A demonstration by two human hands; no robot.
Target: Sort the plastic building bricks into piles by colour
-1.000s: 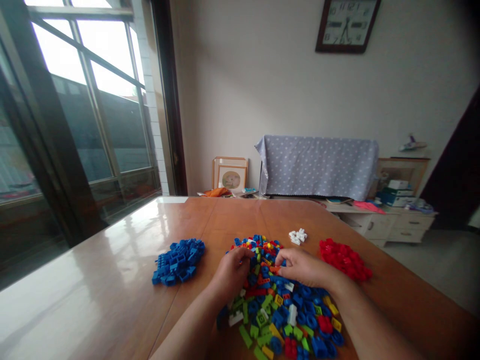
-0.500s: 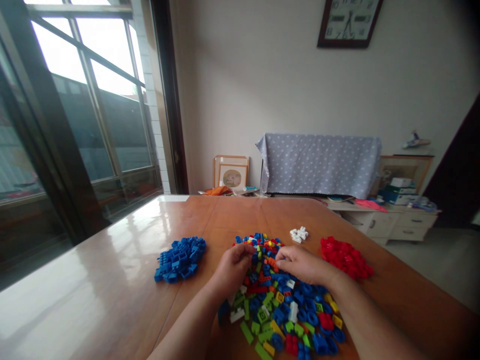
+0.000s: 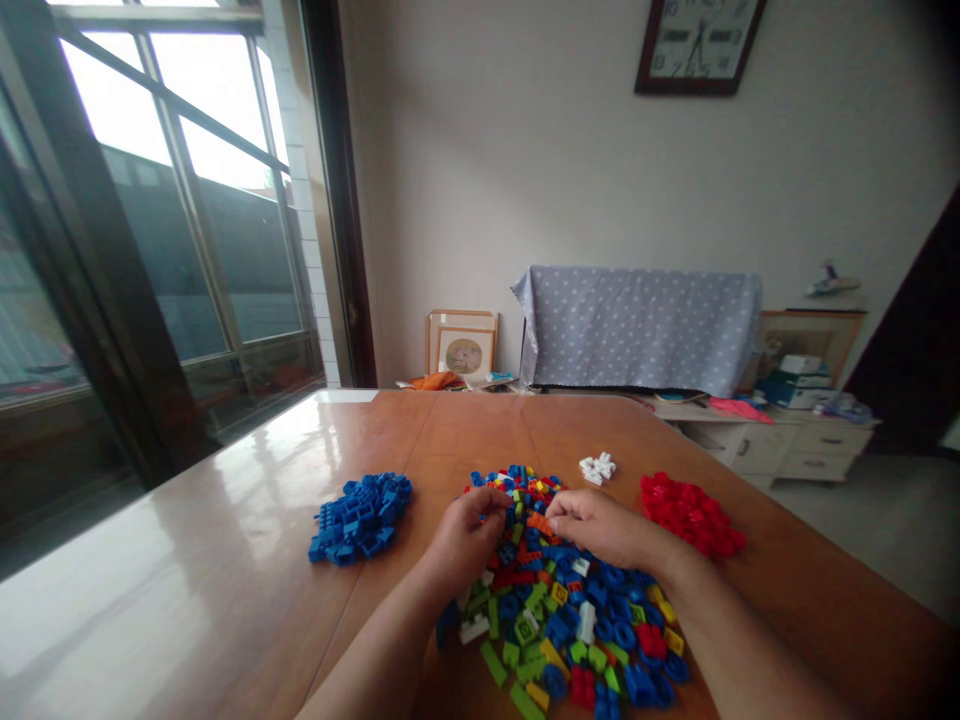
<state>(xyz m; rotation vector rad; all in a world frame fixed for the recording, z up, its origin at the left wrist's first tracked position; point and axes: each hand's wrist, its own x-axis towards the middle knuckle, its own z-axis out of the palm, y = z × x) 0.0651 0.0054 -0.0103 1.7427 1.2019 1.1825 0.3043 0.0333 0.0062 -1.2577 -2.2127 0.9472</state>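
A mixed pile of small plastic bricks (image 3: 570, 620), blue, green, red, yellow and white, lies on the wooden table (image 3: 225, 560) in front of me. My left hand (image 3: 466, 535) rests on the pile's far left part with its fingers curled and pinched among the bricks. My right hand (image 3: 600, 528) lies on the pile's far middle, fingers bent and pinched at bricks there. What either hand holds is hidden by the fingers. A sorted heap of blue bricks (image 3: 360, 517) lies left of the pile, a heap of red bricks (image 3: 690, 515) right of it, a few white bricks (image 3: 596, 468) behind.
The table's far edge runs below a cloth-covered piece of furniture (image 3: 637, 325) and framed pictures (image 3: 461, 345) on the floor. A large window (image 3: 150, 200) fills the left. A low white cabinet (image 3: 780, 445) stands at the right. A clock (image 3: 697, 40) hangs on the wall.
Both hands have crept a little farther into the far part of the pile, fingertips drawing nearer each other. The sorted heaps have not changed.
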